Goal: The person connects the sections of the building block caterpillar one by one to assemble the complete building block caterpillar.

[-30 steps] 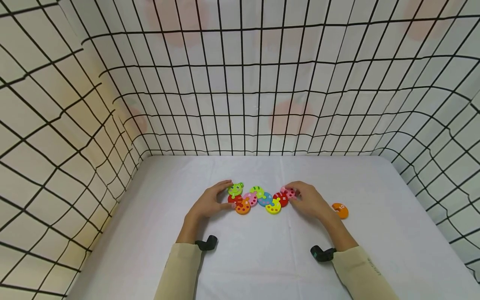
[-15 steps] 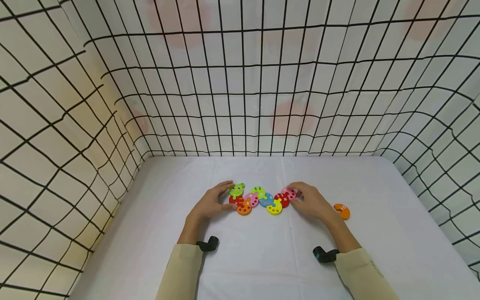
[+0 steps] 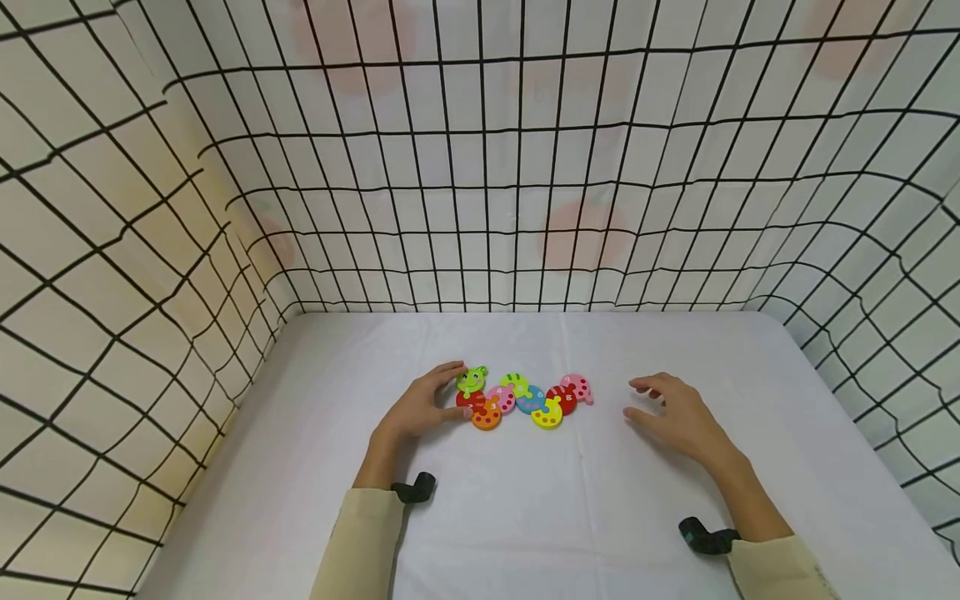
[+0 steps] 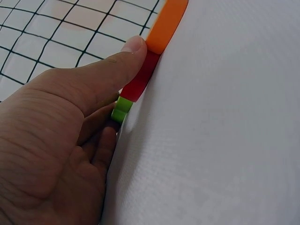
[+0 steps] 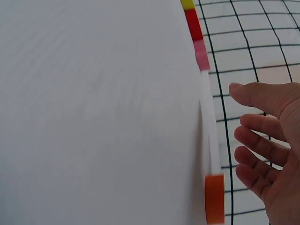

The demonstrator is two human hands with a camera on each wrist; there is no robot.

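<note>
A caterpillar number puzzle point(image 3: 531, 401) of joined, brightly coloured round pieces lies flat in a wavy row. My left hand point(image 3: 418, 403) holds its left end, fingers by the smiling green head point(image 3: 471, 381) and thumb against the edge near the red piece point(image 4: 142, 77) and orange piece point(image 4: 167, 26). A pink tail-side piece point(image 3: 576, 388) sits at the row's right end. To the right of it, my right hand point(image 3: 678, 417) hovers with relaxed, parted fingers and holds nothing. A loose orange piece point(image 5: 214, 199) lies near that hand in the right wrist view; the hand hides it in the head view.
A white cloth point(image 3: 517, 508) covers the table. Black wire grid point(image 3: 517, 158) stands along the back and both sides, with pale sheeting behind it. Each wrist wears a small black camera point(image 3: 415, 488).
My right hand has let go of the pink end piece and moved right, over the loose orange piece. My left hand stays at the head end.
</note>
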